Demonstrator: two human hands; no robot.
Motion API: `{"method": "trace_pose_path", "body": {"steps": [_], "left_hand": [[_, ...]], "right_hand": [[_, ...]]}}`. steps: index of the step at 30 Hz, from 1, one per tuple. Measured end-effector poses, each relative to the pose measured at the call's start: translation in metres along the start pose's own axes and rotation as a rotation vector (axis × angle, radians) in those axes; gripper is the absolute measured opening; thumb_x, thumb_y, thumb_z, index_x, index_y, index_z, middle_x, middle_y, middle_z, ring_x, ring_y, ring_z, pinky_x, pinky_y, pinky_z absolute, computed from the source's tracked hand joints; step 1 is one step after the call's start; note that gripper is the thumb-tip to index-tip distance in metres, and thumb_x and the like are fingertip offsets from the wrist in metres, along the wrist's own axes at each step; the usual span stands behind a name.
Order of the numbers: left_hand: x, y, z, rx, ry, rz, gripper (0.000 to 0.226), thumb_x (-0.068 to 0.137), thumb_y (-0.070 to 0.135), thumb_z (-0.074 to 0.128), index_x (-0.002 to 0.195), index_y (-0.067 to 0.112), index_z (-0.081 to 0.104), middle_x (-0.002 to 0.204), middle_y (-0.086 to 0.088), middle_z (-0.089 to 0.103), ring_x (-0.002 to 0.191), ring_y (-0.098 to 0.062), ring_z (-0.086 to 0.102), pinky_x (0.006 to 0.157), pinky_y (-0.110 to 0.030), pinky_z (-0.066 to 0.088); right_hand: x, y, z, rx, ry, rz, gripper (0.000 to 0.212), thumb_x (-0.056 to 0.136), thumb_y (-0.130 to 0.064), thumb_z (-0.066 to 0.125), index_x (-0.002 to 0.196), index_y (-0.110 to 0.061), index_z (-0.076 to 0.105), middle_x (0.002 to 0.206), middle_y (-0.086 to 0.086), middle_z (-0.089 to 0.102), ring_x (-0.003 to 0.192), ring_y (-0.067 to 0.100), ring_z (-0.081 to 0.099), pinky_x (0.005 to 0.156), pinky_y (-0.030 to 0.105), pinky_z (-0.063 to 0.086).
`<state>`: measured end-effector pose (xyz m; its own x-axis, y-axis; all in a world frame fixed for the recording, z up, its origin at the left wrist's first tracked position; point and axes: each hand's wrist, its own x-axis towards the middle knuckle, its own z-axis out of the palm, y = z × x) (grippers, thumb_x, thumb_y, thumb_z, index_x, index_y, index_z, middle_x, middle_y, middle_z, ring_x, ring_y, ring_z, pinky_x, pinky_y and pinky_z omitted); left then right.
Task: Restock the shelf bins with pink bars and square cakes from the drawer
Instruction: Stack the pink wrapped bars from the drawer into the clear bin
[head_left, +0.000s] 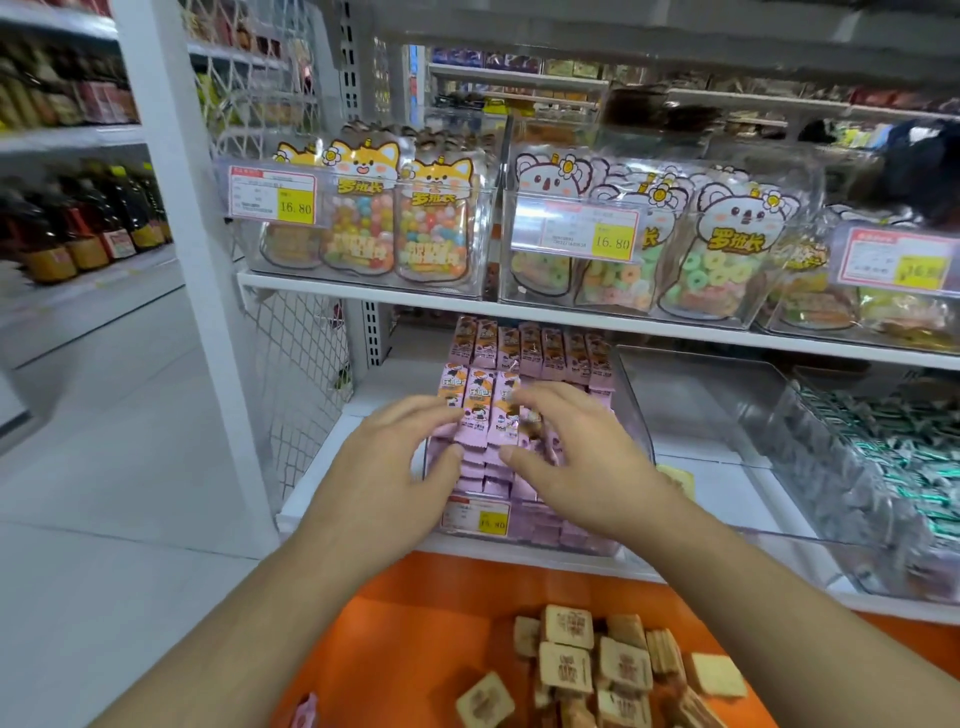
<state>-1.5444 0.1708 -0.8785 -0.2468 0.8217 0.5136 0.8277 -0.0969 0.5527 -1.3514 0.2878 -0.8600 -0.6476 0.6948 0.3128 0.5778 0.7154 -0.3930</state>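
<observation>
Pink bars (524, 353) stand in rows in a clear shelf bin (635, 415) on the lower shelf; a price tag (478, 517) is on its front. My left hand (400, 462) rests with spread fingers on the bars at the front left. My right hand (571, 457) arches over the bars at the front right, fingertips touching them and thumb stretched out; motion blur hides any grip. Square cakes (597, 665) lie heaped in the orange drawer (415, 649) below the shelf. One pink bar (304, 714) lies at the drawer's left edge.
A clear bin (727, 415) holding nothing stands right of the pink bars, then a bin of green-and-silver wrapped sweets (909, 467). The upper shelf (363, 288) carries bins of bagged candy. A white upright post (208, 291) and mesh panel are on the left.
</observation>
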Motion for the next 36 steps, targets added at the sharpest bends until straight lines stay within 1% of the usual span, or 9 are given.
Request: {"method": "trace_pose_path", "body": {"steps": [5, 9, 11, 13, 18, 22, 27, 31, 36], "left_hand": [[-0.036, 0.007, -0.011, -0.046, -0.065, -0.055, 0.023, 0.095, 0.028, 0.069, 0.118, 0.031, 0.072, 0.113, 0.020, 0.065, 0.103, 0.003, 0.058, 0.088, -0.006, 0.043], [-0.080, -0.011, 0.009, 0.007, -0.322, -0.122, 0.025, 0.092, 0.026, 0.072, 0.117, 0.027, 0.072, 0.110, 0.011, 0.068, 0.100, -0.004, 0.064, 0.090, -0.023, 0.051], [-0.102, -0.028, 0.026, 0.089, -0.513, -0.145, 0.029, 0.092, 0.028, 0.071, 0.121, 0.026, 0.070, 0.113, 0.006, 0.067, 0.104, -0.010, 0.064, 0.093, -0.026, 0.049], [-0.120, -0.046, 0.043, 0.179, -0.710, -0.137, 0.033, 0.095, 0.032, 0.069, 0.127, 0.026, 0.067, 0.119, 0.003, 0.065, 0.111, -0.014, 0.062, 0.096, -0.026, 0.046], [-0.145, -0.093, 0.087, 0.285, -1.074, -0.195, 0.044, 0.095, 0.038, 0.070, 0.137, 0.027, 0.061, 0.135, -0.001, 0.062, 0.123, -0.018, 0.057, 0.097, -0.026, 0.041], [-0.153, -0.128, 0.124, 0.277, -1.158, -0.308, 0.046, 0.089, 0.037, 0.079, 0.132, 0.029, 0.066, 0.135, 0.003, 0.066, 0.124, -0.016, 0.061, 0.096, -0.023, 0.044], [-0.174, -0.157, 0.177, 0.240, -1.202, -0.344, 0.047, 0.086, 0.037, 0.081, 0.130, 0.024, 0.068, 0.131, 0.003, 0.068, 0.119, -0.017, 0.064, 0.085, -0.019, 0.043], [-0.196, -0.165, 0.209, 0.314, -1.249, -0.242, 0.036, 0.091, 0.045, 0.073, 0.119, 0.023, 0.067, 0.122, -0.002, 0.069, 0.110, -0.024, 0.065, 0.084, -0.032, 0.050], [-0.205, -0.166, 0.224, 0.344, -1.258, -0.236, 0.018, 0.093, 0.032, 0.071, 0.105, 0.022, 0.062, 0.118, -0.007, 0.065, 0.099, -0.023, 0.058, 0.075, -0.029, 0.037]], "right_hand": [[-0.054, -0.019, 0.008, 0.159, -0.014, -0.094, 0.030, 0.095, -0.039, 0.072, 0.120, -0.026, 0.065, 0.118, -0.012, 0.058, 0.112, 0.003, 0.053, 0.095, 0.015, 0.039], [-0.097, -0.015, 0.054, 0.204, -0.173, -0.016, 0.026, 0.094, -0.036, 0.072, 0.118, -0.026, 0.066, 0.109, -0.014, 0.059, 0.094, -0.001, 0.052, 0.080, 0.007, 0.038], [-0.117, -0.006, 0.089, 0.197, -0.307, 0.042, 0.034, 0.091, -0.042, 0.070, 0.120, -0.024, 0.067, 0.109, -0.011, 0.061, 0.094, 0.002, 0.053, 0.080, 0.010, 0.040], [-0.136, 0.004, 0.124, 0.164, -0.481, 0.083, 0.041, 0.091, -0.046, 0.067, 0.124, -0.022, 0.066, 0.113, -0.006, 0.062, 0.098, 0.007, 0.056, 0.087, 0.024, 0.048], [-0.166, 0.030, 0.190, 0.154, -0.771, 0.176, 0.040, 0.094, -0.038, 0.071, 0.129, -0.020, 0.063, 0.125, 0.001, 0.063, 0.116, 0.020, 0.062, 0.094, 0.031, 0.051], [-0.177, 0.047, 0.229, 0.111, -0.934, 0.134, 0.047, 0.091, -0.037, 0.073, 0.134, -0.021, 0.062, 0.136, 0.005, 0.061, 0.122, 0.024, 0.059, 0.096, 0.034, 0.051], [-0.195, 0.054, 0.269, 0.045, -1.093, -0.093, 0.035, 0.085, -0.045, 0.068, 0.107, -0.018, 0.067, 0.112, 0.011, 0.067, 0.101, 0.030, 0.064, 0.083, 0.041, 0.055], [-0.204, 0.064, 0.288, 0.022, -1.053, -0.178, 0.044, 0.082, -0.019, 0.073, 0.123, -0.023, 0.060, 0.127, 0.004, 0.062, 0.114, 0.030, 0.061, 0.085, 0.042, 0.055], [-0.208, 0.084, 0.278, 0.145, -1.027, -0.080, 0.039, 0.081, -0.029, 0.076, 0.116, -0.034, 0.059, 0.113, -0.007, 0.064, 0.100, 0.019, 0.063, 0.080, 0.044, 0.059]]}}
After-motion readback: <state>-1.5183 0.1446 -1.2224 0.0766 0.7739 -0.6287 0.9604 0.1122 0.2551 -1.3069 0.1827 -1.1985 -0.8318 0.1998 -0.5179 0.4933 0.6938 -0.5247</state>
